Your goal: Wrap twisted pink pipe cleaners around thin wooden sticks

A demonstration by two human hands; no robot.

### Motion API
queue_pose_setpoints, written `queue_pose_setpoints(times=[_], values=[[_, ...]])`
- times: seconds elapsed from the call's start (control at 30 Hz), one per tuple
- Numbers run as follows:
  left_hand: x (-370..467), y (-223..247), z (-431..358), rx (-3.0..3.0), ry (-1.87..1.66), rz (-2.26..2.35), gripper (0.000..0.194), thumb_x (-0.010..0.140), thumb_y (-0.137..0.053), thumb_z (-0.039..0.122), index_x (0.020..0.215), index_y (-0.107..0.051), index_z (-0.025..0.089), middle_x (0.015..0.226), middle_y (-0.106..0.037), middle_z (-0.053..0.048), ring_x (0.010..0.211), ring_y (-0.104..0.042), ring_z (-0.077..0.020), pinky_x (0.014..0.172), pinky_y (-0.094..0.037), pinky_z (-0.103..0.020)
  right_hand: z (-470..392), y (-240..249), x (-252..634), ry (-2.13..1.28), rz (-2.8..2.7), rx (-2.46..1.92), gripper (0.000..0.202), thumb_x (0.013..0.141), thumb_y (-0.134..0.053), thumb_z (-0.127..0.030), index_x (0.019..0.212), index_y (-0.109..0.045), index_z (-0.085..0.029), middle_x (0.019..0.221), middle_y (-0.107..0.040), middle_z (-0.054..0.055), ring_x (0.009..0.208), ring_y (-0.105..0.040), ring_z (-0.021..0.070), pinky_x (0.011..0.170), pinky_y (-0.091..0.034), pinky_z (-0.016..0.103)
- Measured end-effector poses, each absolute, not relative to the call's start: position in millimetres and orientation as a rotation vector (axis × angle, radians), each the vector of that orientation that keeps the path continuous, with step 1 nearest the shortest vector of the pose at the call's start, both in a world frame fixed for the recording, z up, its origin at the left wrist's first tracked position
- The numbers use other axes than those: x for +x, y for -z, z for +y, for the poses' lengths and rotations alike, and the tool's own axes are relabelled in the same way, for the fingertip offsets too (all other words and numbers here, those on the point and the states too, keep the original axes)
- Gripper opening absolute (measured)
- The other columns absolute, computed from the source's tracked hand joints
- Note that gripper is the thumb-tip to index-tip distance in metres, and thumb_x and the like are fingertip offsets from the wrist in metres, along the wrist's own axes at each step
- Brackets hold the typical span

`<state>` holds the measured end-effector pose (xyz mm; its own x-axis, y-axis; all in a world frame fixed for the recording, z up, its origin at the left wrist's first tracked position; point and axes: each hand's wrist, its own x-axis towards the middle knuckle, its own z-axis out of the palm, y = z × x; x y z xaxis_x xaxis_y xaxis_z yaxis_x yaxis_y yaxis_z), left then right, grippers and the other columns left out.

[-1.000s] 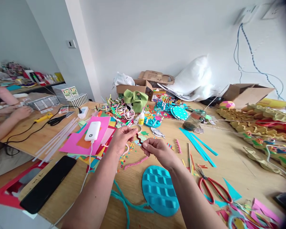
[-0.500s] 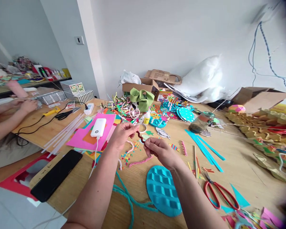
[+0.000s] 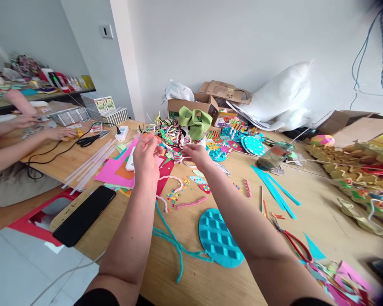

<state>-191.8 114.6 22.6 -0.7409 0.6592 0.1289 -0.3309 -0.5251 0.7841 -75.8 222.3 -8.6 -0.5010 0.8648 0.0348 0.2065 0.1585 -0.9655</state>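
My left hand (image 3: 147,155) is raised above the pink paper, its fingers loosely curled and apart, with nothing seen in them. My right hand (image 3: 198,155) reaches to the front of a heap of coloured twisted strips (image 3: 169,135), thumb and fingers pinched together; what they hold, if anything, is hidden. Just beyond its fingertips is a dark red and white twisted loop (image 3: 180,139). A green ribbon bow (image 3: 194,122) sits on the heap. Below my forearms lie a blue oval with a woven pattern (image 3: 220,238), blue yarn (image 3: 177,246) and a pink twisted strip (image 3: 191,203).
A black phone (image 3: 84,214) lies by the left edge. Red-handled scissors (image 3: 295,244), blue paper strips (image 3: 272,191) and a glass jar (image 3: 274,155) are on the right. Cardboard boxes (image 3: 191,105) stand against the wall. At left, a co-worker's hand (image 3: 62,134) touches a yellow tool.
My hands have parted and moved forward toward the heap. The dark red wavy strip held between them before is out of my left hand. The co-worker's hand has moved onto the yellow tool.
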Motion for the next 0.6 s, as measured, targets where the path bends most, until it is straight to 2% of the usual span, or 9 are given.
queue_pose_setpoints(times=[0.13, 0.27, 0.37, 0.43, 0.5, 0.6], values=[[-195, -27, 109, 0.585, -2.323, 0.999, 0.028, 0.061, -0.074, 0.031, 0.081, -0.06, 0.019, 0.068, -0.06, 0.003, 0.055, -0.055, -0.0063, 0.061, -0.045, -0.021, 241, 6, -80, -1.175, -1.89, -1.079, 0.017, 0.073, -0.067, -0.025, 0.083, -0.061, -0.013, 0.077, -0.063, 0.005, 0.072, -0.056, 0.0161, 0.067, -0.043, 0.028], [-194, -31, 105, 0.575, -2.346, 0.963, 0.026, 0.062, -0.075, 0.031, 0.079, -0.059, 0.018, 0.064, -0.059, 0.003, 0.054, -0.055, -0.007, 0.059, -0.044, -0.022, 220, 8, -38, -1.04, -2.248, -0.899, 0.01, 0.076, -0.062, -0.024, 0.075, -0.063, -0.014, 0.066, -0.061, 0.001, 0.062, -0.054, 0.0136, 0.059, -0.04, 0.025], [-190, -34, 104, 0.591, -2.329, 0.948, 0.024, 0.063, -0.074, 0.03, 0.078, -0.06, 0.018, 0.063, -0.059, 0.003, 0.055, -0.055, -0.0076, 0.059, -0.044, -0.022, 196, 23, -6, -0.969, -2.557, -0.857, 0.008, 0.077, -0.06, -0.02, 0.073, -0.065, -0.016, 0.068, -0.063, 0.002, 0.062, -0.055, 0.0135, 0.058, -0.041, 0.025], [-186, -36, 103, 0.615, -2.317, 0.961, 0.022, 0.064, -0.074, 0.03, 0.077, -0.06, 0.019, 0.064, -0.059, 0.003, 0.055, -0.055, -0.0078, 0.059, -0.044, -0.022, 179, 39, 6, -0.896, -2.716, -0.802, 0.004, 0.077, -0.063, -0.019, 0.078, -0.065, -0.016, 0.076, -0.064, 0.004, 0.069, -0.057, 0.0151, 0.062, -0.043, 0.025], [-182, -37, 101, 0.64, -2.313, 0.974, 0.021, 0.066, -0.073, 0.031, 0.076, -0.059, 0.019, 0.064, -0.059, 0.003, 0.055, -0.055, -0.0078, 0.059, -0.044, -0.022, 163, 56, 10, -0.685, -2.845, -0.67, 0.009, 0.076, -0.066, -0.018, 0.085, -0.065, -0.017, 0.086, -0.062, 0.006, 0.084, -0.056, 0.0186, 0.072, -0.044, 0.028], [-175, -40, 97, 0.689, -2.313, 0.981, 0.02, 0.067, -0.072, 0.031, 0.076, -0.06, 0.019, 0.063, -0.058, 0.002, 0.055, -0.055, -0.008, 0.058, -0.044, -0.021, 148, 74, 9, -0.493, -2.926, -0.596, 0.005, 0.078, -0.063, -0.013, 0.08, -0.064, -0.017, 0.087, -0.06, 0.007, 0.089, -0.053, 0.0217, 0.077, -0.042, 0.032]])
